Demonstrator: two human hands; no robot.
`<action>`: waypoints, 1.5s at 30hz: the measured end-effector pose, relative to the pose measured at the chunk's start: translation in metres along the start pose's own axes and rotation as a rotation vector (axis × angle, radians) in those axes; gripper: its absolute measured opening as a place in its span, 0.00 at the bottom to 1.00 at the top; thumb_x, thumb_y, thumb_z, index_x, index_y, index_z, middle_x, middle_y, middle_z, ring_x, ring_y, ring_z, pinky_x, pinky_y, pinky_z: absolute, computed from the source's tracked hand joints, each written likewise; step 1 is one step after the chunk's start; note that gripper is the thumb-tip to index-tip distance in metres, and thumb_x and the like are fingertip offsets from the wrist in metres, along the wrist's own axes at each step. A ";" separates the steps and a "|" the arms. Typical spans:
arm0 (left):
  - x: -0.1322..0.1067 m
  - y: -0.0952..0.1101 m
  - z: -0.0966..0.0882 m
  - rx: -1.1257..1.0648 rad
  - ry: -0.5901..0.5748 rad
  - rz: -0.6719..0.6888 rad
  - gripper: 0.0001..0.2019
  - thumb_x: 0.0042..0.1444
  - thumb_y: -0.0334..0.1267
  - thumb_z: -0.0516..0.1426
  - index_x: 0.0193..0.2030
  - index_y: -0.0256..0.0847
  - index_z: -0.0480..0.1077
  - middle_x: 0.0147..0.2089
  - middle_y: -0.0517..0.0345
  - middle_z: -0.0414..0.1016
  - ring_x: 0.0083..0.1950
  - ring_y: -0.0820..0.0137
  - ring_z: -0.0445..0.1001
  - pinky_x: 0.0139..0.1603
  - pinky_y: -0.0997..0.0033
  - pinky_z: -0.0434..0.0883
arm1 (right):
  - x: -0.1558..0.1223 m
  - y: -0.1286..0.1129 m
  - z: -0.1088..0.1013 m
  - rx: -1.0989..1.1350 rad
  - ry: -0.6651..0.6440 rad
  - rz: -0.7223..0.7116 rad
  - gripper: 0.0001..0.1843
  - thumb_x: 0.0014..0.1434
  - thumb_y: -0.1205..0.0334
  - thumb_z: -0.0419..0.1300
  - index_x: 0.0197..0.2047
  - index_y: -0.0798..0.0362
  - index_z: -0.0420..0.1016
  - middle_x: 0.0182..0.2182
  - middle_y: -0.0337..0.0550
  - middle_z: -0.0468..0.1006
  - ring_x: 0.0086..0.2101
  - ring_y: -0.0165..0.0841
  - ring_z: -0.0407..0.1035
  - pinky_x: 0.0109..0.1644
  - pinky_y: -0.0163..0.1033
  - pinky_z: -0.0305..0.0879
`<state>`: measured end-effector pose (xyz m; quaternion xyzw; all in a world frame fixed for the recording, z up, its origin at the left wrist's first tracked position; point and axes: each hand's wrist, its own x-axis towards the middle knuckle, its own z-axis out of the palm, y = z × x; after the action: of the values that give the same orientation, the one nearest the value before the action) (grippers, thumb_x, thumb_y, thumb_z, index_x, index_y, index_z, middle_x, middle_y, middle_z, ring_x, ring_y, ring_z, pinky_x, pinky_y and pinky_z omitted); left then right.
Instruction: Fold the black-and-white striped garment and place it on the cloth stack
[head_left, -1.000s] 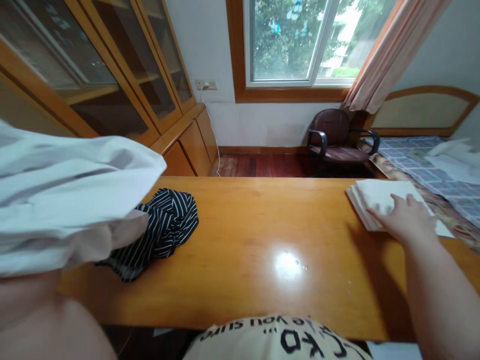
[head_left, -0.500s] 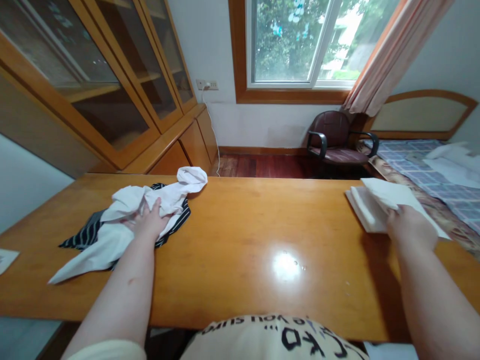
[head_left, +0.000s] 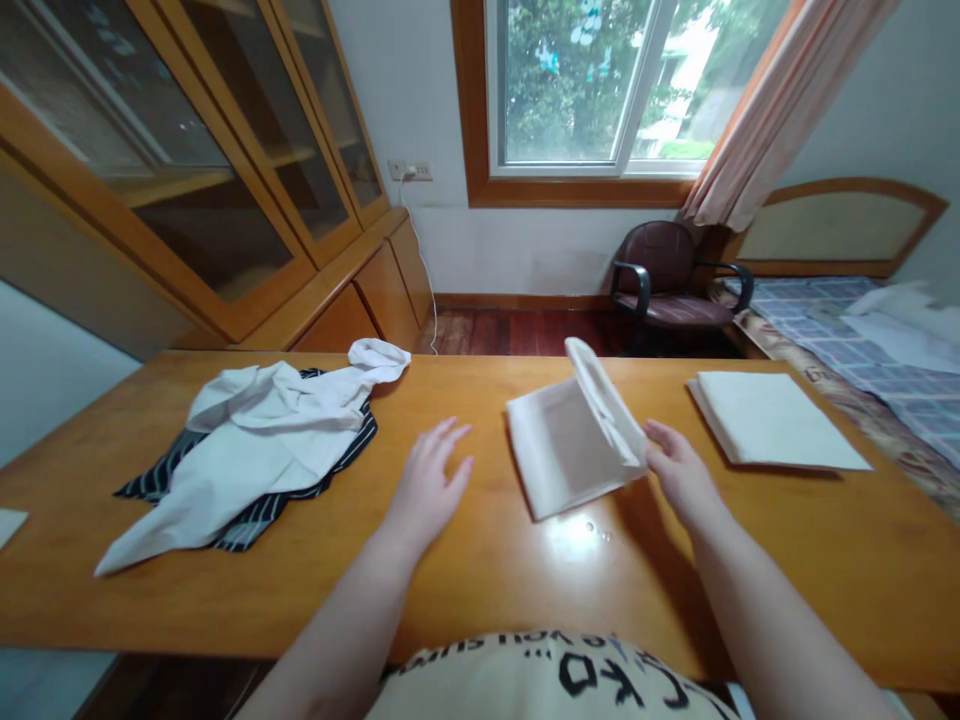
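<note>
Both hands have come in to the middle of the counter, and a folded white cloth came along with the right hand.

The right hand's fingers pinch the cloth's right edge, lifting it partly off the counter. The left hand is flat, fingers spread wide, just left of the cloth. A white shirt lies on a striped one at left. A white stack sits at right.

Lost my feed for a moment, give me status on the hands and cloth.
Right hand gripping folded white cloth, half-open on table. Left hand open, touching nothing. Nothing between them.
</note>
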<state>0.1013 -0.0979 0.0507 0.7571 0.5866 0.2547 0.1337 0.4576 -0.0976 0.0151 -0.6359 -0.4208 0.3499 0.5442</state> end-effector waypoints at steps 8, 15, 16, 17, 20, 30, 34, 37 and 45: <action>-0.013 0.051 0.056 0.042 -0.407 0.132 0.34 0.51 0.47 0.60 0.65 0.51 0.58 0.65 0.48 0.60 0.66 0.52 0.57 0.65 0.45 0.53 | -0.049 -0.011 0.069 -0.759 -0.526 -0.386 0.34 0.53 0.57 0.61 0.62 0.56 0.63 0.59 0.56 0.67 0.57 0.45 0.62 0.62 0.49 0.55; -0.009 0.035 0.059 0.047 -0.299 0.021 0.10 0.58 0.34 0.51 0.41 0.40 0.72 0.41 0.49 0.74 0.45 0.61 0.72 0.48 0.60 0.68 | -0.019 -0.004 0.047 -0.633 -0.147 -0.043 0.20 0.57 0.56 0.52 0.49 0.57 0.73 0.40 0.52 0.79 0.41 0.42 0.73 0.43 0.41 0.68; -0.008 0.027 0.055 -0.029 -0.242 -0.031 0.09 0.58 0.34 0.50 0.40 0.39 0.71 0.41 0.49 0.74 0.44 0.62 0.73 0.47 0.62 0.69 | -0.013 0.000 0.035 -0.621 -0.035 -0.026 0.26 0.55 0.55 0.54 0.54 0.60 0.69 0.43 0.56 0.78 0.44 0.44 0.73 0.45 0.43 0.68; -0.007 0.019 0.050 -0.131 -0.167 -0.100 0.09 0.58 0.35 0.50 0.39 0.39 0.71 0.41 0.49 0.74 0.44 0.63 0.73 0.46 0.63 0.69 | -0.008 0.003 0.022 -0.651 0.082 -0.037 0.32 0.54 0.54 0.56 0.59 0.63 0.64 0.49 0.60 0.75 0.48 0.47 0.70 0.48 0.45 0.67; -0.002 -0.004 0.042 -0.559 0.090 -0.379 0.10 0.57 0.41 0.51 0.41 0.40 0.68 0.40 0.51 0.76 0.43 0.64 0.74 0.44 0.65 0.71 | 0.003 0.012 -0.004 -0.899 0.315 -0.166 0.46 0.51 0.56 0.60 0.67 0.68 0.48 0.63 0.71 0.56 0.61 0.56 0.53 0.60 0.59 0.53; -0.016 -0.016 0.065 -0.574 0.141 -0.560 0.12 0.46 0.39 0.59 0.39 0.39 0.70 0.43 0.48 0.76 0.47 0.61 0.74 0.50 0.62 0.69 | -0.046 0.017 0.101 -0.975 -0.580 -0.663 0.18 0.63 0.59 0.53 0.54 0.50 0.73 0.57 0.49 0.71 0.58 0.42 0.62 0.62 0.51 0.53; -0.016 -0.025 0.054 -0.531 0.105 -0.525 0.11 0.53 0.46 0.53 0.33 0.41 0.68 0.34 0.54 0.75 0.36 0.66 0.74 0.40 0.66 0.70 | -0.041 -0.006 0.104 -0.941 -0.617 -0.454 0.16 0.65 0.60 0.49 0.39 0.53 0.77 0.37 0.49 0.81 0.42 0.39 0.73 0.48 0.42 0.63; -0.007 -0.039 0.036 -0.699 0.236 -0.658 0.13 0.55 0.48 0.49 0.35 0.40 0.65 0.24 0.62 0.68 0.24 0.72 0.67 0.26 0.74 0.65 | -0.022 -0.032 0.079 -0.699 -0.488 -0.225 0.20 0.64 0.52 0.48 0.35 0.53 0.76 0.31 0.45 0.79 0.33 0.37 0.72 0.38 0.37 0.63; 0.013 -0.077 -0.003 -0.535 0.338 -0.732 0.14 0.58 0.40 0.48 0.46 0.34 0.65 0.32 0.57 0.71 0.30 0.71 0.70 0.31 0.71 0.70 | 0.033 -0.032 0.007 -0.984 0.019 0.013 0.18 0.57 0.55 0.56 0.45 0.59 0.74 0.37 0.53 0.78 0.38 0.42 0.72 0.41 0.41 0.63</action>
<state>0.0395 -0.0644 0.0175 0.3882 0.7418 0.4523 0.3074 0.4592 -0.0633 0.0460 -0.8234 -0.5270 0.1071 0.1810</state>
